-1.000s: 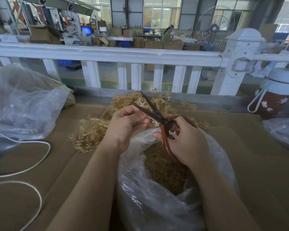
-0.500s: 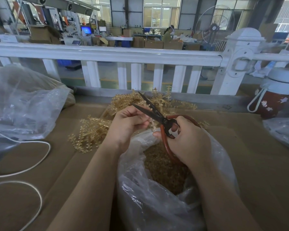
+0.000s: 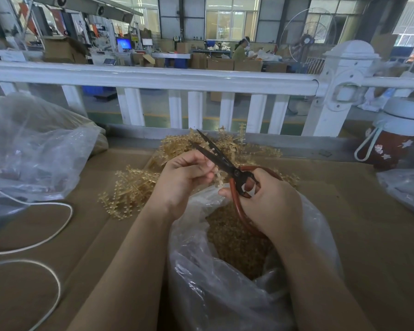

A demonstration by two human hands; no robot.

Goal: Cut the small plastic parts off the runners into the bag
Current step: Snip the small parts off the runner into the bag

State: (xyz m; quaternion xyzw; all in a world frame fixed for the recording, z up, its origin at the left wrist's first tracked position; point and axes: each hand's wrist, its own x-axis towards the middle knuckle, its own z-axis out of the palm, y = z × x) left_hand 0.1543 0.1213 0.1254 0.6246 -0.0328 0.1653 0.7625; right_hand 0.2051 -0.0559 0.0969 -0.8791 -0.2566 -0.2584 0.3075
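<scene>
A white railing runs straight across the middle, with a thick capped post on the right. Through its bars shows a grey floor with green and yellow stripes. Beyond, the hall is wide and daylit: tall windows line the far wall. A big standing fan rises far right, a blue monitor glows far left, and cardboard boxes stack up around the far benches.
</scene>
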